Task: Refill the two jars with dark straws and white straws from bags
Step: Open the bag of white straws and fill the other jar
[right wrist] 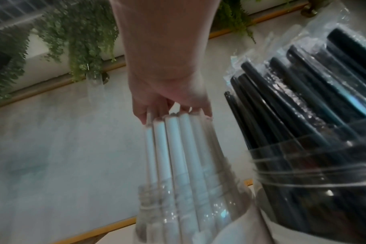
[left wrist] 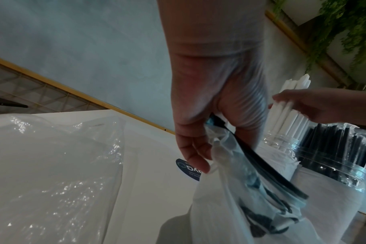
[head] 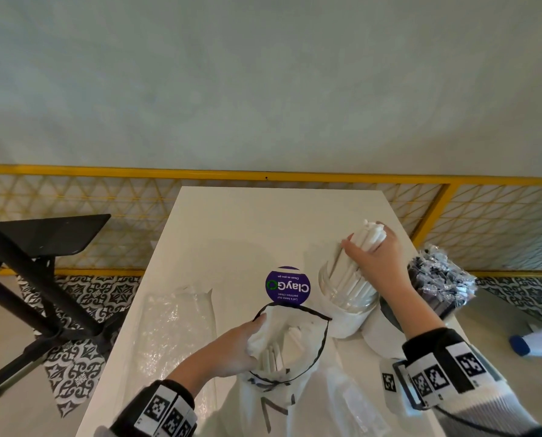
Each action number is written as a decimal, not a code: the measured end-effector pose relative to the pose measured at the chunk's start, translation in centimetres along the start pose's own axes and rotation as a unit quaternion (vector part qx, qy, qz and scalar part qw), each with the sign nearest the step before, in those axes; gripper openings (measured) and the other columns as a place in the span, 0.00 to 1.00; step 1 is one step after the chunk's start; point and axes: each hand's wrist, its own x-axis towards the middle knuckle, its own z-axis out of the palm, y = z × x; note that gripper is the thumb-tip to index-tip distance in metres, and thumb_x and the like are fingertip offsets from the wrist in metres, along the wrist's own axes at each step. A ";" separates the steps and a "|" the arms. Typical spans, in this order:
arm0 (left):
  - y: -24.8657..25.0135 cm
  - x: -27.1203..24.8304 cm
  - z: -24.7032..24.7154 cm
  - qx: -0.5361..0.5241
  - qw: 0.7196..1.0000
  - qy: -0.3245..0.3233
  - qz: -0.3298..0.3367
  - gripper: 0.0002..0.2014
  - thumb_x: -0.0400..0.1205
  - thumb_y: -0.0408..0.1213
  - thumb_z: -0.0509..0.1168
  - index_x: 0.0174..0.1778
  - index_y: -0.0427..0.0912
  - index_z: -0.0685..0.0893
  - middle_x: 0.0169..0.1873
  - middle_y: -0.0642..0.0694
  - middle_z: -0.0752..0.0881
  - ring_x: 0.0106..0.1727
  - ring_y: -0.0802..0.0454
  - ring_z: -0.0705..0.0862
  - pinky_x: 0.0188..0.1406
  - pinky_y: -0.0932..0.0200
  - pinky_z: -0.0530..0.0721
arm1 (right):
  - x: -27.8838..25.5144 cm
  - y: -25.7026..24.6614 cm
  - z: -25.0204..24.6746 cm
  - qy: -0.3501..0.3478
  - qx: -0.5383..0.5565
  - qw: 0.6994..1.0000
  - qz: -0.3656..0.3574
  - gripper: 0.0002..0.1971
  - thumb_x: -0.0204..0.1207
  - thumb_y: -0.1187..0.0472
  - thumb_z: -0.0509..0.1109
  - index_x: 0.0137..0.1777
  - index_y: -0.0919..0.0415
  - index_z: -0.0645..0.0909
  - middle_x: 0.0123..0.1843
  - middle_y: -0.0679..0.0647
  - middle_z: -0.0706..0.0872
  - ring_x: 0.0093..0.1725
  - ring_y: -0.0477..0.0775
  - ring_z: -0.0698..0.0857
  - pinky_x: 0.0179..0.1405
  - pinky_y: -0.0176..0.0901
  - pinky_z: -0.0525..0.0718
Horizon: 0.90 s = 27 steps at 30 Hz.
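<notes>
A clear jar [head: 347, 294] stands on the white table [head: 247, 228], with a bundle of white straws [head: 353, 263] leaning out of it. My right hand [head: 373, 250] grips the upper ends of those straws [right wrist: 178, 140]. Right of it stands a second jar [right wrist: 316, 181] full of wrapped dark straws [head: 437, 275]. In front of me sits a white bag [head: 291, 342] with a dark rim and a few white straws inside. My left hand [head: 241, 345] pinches the bag's left rim [left wrist: 236, 148] and holds its mouth open.
An empty clear plastic bag [head: 175, 329] lies flat on the table's left part. A purple round sticker [head: 288, 287] sits mid-table. A black table [head: 42, 247] stands to the left, a yellow railing [head: 263, 175] runs behind.
</notes>
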 end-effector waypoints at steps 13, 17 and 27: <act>0.2 0.3 0.1 0.014 1.000 0.013 -0.002 0.44 0.75 0.28 0.61 0.83 0.55 0.47 0.83 0.54 0.54 0.28 0.62 0.73 0.36 0.65 0.76 | -1.7 -1.0 1.1 0.007 -0.259 0.930 -0.259 0.26 0.84 0.55 0.50 0.78 0.67 0.66 0.80 0.61 0.69 0.82 0.58 0.60 0.76 0.46 0.58; 0.0 0.2 0.1 0.008 1.000 0.017 0.004 0.43 0.75 0.28 0.61 0.83 0.55 0.47 0.83 0.54 0.53 0.26 0.64 0.73 0.35 0.65 0.76 | -2.2 -0.6 1.1 -0.068 -0.377 0.893 -0.234 0.32 0.84 0.45 0.40 0.82 0.65 0.56 0.84 0.61 0.59 0.84 0.57 0.52 0.79 0.46 0.41; 1.8 -0.9 0.0 0.005 1.000 0.024 0.009 0.43 0.76 0.26 0.62 0.83 0.53 0.47 0.77 0.36 0.68 0.22 0.66 0.73 0.26 0.75 0.72 | -5.1 -1.3 3.6 -0.007 -0.275 0.891 -0.360 0.24 0.81 0.46 0.55 0.66 0.60 0.80 0.68 0.59 0.82 0.71 0.61 0.77 0.76 0.58 0.67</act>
